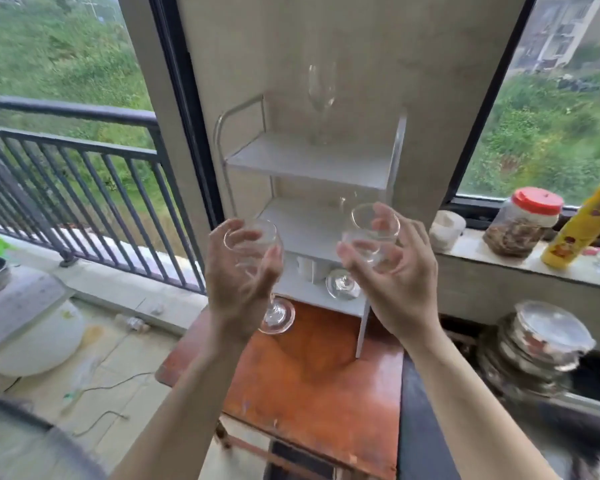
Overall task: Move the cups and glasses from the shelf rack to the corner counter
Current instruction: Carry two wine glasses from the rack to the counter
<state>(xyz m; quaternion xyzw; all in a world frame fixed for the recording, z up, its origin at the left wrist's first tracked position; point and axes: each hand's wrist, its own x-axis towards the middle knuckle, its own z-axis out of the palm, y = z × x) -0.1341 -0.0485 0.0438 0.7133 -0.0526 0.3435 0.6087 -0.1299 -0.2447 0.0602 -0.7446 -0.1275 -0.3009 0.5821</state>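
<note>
A white three-tier shelf rack [309, 164] stands on a red-brown table against the pillar. My left hand [239, 282] is wrapped around the bowl of a clear stemmed glass [278, 318], its foot hanging below my palm in front of the rack. My right hand [395, 271] grips the bowl of a second clear stemmed glass [342, 284], whose foot hovers by the bottom tier. A tall clear flute [322, 98] stands upright on the top tier. A small white cup [307, 268] sits on the bottom tier, partly hidden.
The red-brown table [309, 382] lies under the rack. On the window ledge at right stand a red-lidded jar [520, 223], a yellow bottle [582, 223] and a white holder [445, 230]. Stacked metal plates [537, 344] sit below. A balcony railing [84, 168] runs at left.
</note>
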